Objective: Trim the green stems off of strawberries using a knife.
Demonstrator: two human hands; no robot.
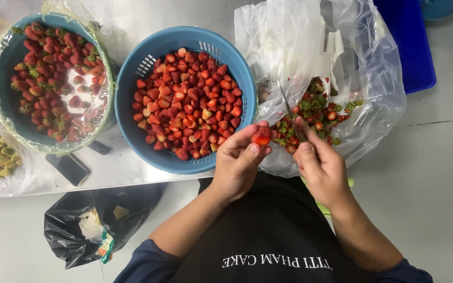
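Two round blue plastic baskets [132,78] of glossy strawberries sit on the steel desk [127,21]; left hand [237,162] pinches one red berry [262,136], right hand [321,167] grips a thin knife [288,107]

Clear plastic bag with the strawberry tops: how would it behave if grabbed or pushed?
The clear plastic bag looks thin and crumpled, so probably floppy and light. Its mouth lies open beside the knife, so the strawberry tops would likely spill if tugged.
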